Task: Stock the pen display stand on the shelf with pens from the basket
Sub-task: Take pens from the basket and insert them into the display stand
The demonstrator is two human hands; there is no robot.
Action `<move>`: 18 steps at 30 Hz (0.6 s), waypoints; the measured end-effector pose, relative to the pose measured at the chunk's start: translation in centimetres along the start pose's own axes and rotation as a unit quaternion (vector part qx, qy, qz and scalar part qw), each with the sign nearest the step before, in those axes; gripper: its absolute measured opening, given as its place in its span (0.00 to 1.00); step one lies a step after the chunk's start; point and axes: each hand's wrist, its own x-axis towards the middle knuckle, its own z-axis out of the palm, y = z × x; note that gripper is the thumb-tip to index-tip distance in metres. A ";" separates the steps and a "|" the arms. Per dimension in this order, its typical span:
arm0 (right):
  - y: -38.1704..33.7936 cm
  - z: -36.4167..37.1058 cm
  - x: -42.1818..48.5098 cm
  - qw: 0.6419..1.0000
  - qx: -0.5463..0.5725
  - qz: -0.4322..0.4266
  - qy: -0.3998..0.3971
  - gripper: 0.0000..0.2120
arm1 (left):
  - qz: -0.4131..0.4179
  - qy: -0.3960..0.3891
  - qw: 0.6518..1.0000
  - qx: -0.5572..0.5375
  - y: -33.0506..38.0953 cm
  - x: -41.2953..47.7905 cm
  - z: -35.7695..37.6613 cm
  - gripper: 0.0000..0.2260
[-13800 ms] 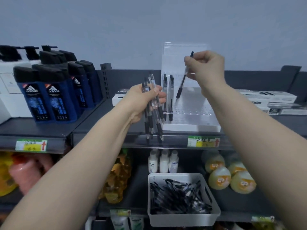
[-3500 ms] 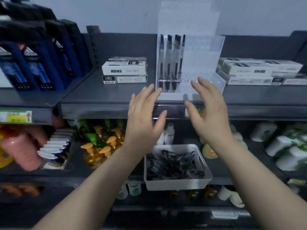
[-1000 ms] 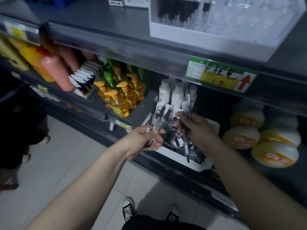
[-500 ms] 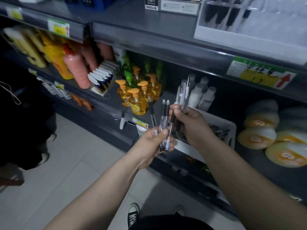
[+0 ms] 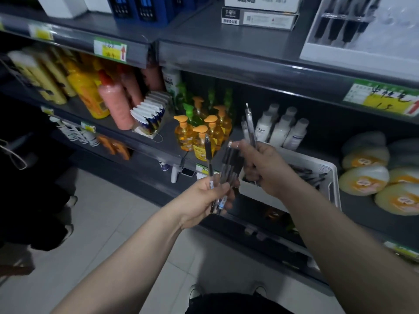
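The pen display stand [image 5: 340, 51] sits on the upper shelf, up and to the right of both hands, with the right hand [image 5: 267, 171] nearer. That hand grips perhaps 3 clear pens [image 5: 249, 123], near upright. The left hand [image 5: 204, 198] clutches a fan of black-gripped pens [image 5: 226, 164]. The basket [image 5: 335, 184] lies just behind the right hand.

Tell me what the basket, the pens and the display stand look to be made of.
The basket looks like matte white moulded plastic: small holes pierce its wall. The pens have clear glossy plastic barrels, see-through, with black grips, perhaps rubber. The display stand seems clear acrylic on a white base: pens show through it.
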 end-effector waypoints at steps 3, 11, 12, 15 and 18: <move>0.0 1.2 -0.4 0.999 -0.051 0.006 -0.010 0.24 | -0.022 -0.052 0.998 -0.005 0.5 -0.3 -0.8 0.08; 0.7 2.1 -0.2 0.994 0.065 -0.039 0.076 0.04 | 0.015 -0.020 1.000 0.004 2.4 0.1 -2.7 0.04; 0.9 2.1 -0.1 0.991 0.078 -0.046 0.093 0.05 | 0.021 -0.016 1.000 -0.006 2.7 0.2 -2.8 0.06; 1.3 2.3 -0.2 0.985 0.109 -0.061 0.120 0.06 | 0.033 -0.021 0.999 0.016 3.5 0.5 -2.9 0.07; 0.9 2.7 -0.5 0.989 0.097 -0.056 0.100 0.06 | -0.007 -0.058 0.992 0.112 3.6 0.6 -3.2 0.04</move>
